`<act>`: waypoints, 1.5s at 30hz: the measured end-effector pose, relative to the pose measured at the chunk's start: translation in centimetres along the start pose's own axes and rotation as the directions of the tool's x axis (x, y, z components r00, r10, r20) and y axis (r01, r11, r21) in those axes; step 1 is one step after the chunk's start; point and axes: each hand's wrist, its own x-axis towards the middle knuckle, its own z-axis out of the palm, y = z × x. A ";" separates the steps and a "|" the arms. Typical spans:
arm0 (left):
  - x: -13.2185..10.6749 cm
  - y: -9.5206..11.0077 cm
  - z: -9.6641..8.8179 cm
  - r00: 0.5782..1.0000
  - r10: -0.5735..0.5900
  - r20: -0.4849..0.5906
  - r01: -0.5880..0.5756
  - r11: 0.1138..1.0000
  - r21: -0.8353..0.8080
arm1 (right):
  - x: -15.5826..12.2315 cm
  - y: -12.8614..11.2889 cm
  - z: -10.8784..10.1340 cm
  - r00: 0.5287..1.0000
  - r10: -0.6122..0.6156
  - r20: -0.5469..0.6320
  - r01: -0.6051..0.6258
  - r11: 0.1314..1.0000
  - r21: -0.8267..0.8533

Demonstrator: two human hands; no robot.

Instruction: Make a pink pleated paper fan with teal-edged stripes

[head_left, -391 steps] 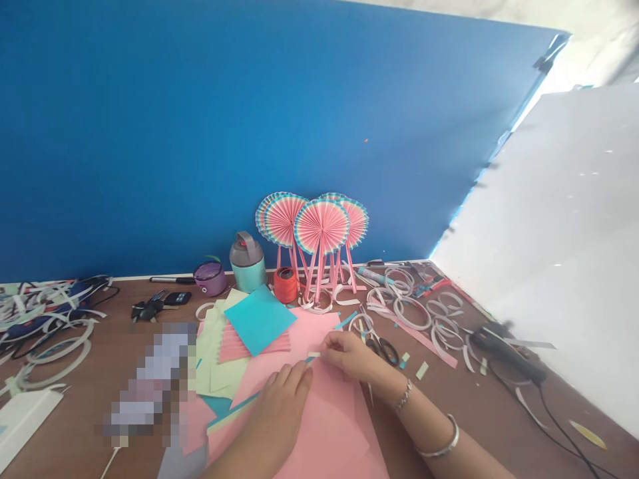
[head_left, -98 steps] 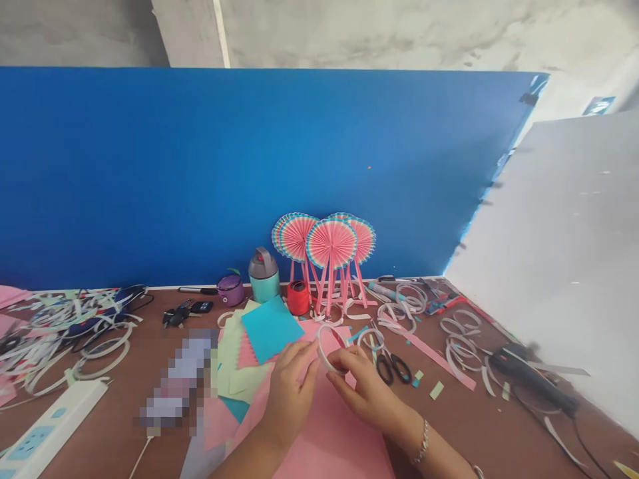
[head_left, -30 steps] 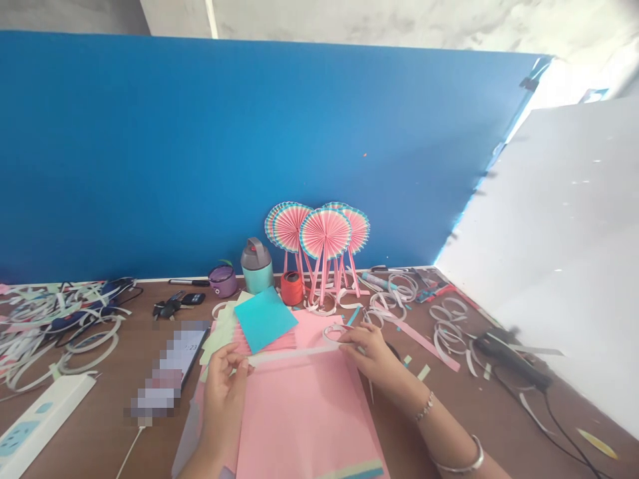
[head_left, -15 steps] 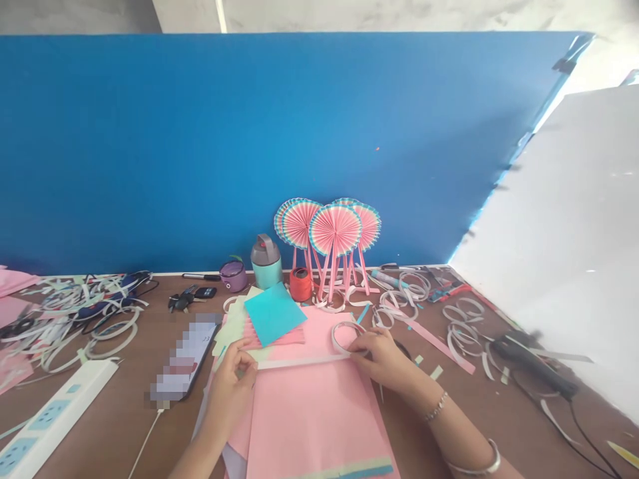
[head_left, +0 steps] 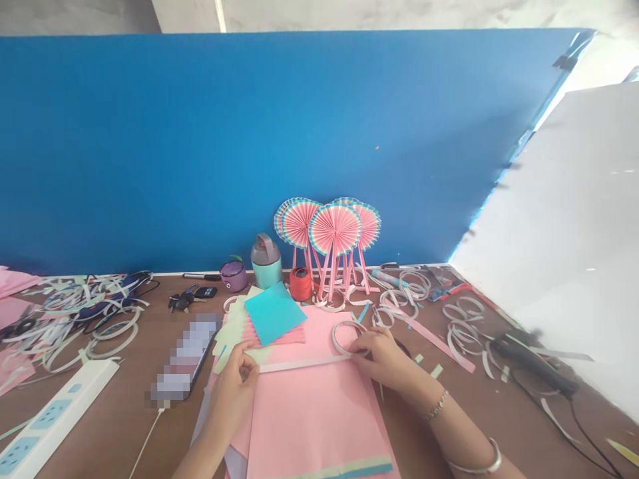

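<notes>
A strip of white double-sided tape point(head_left: 304, 364) is stretched along the upper edge of a pink paper sheet point(head_left: 314, 412). My left hand point(head_left: 237, 376) pinches the strip's left end, thumb and fingertips together. Closed at the other end, my right hand point(head_left: 377, 356) grips the tape where it meets its roll point(head_left: 344, 326), a thin white ring standing up from the paper. Near the bottom of the pink sheet run a pale green and a blue band point(head_left: 367, 469). A blue paper square point(head_left: 274, 314) lies on pleated pink paper point(head_left: 294, 334) behind the strip.
Pink paper fans point(head_left: 335, 229) stand at the blue partition point(head_left: 200, 133), beside red thread point(head_left: 300, 285) and a teal flask point(head_left: 266, 263). To the left lie a phone point(head_left: 187, 359) and power strip point(head_left: 54, 412). A black glue gun point(head_left: 536, 366) and tape backing loops point(head_left: 464, 326) are right.
The tape strip and my left hand have shifted very slightly to the right. My right hand stays nearly in place with the roll.
</notes>
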 end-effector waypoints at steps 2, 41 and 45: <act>0.1 -0.2 0.0 1.000 0.012 0.008 -0.012 1.000 0.003 | 0.0 0.0 0.0 1.000 0.010 0.010 -0.010 1.000 -0.005; -1.1 1.3 0.4 0.891 0.185 -0.415 -0.293 0.931 -0.216 | 0.4 -1.1 -1.4 0.961 0.090 -0.260 -0.012 0.958 0.286; -2.0 2.9 -0.1 0.779 0.335 -0.529 -0.493 0.849 -0.188 | 0.7 -0.9 -1.0 0.930 0.202 -0.307 -0.022 0.865 0.501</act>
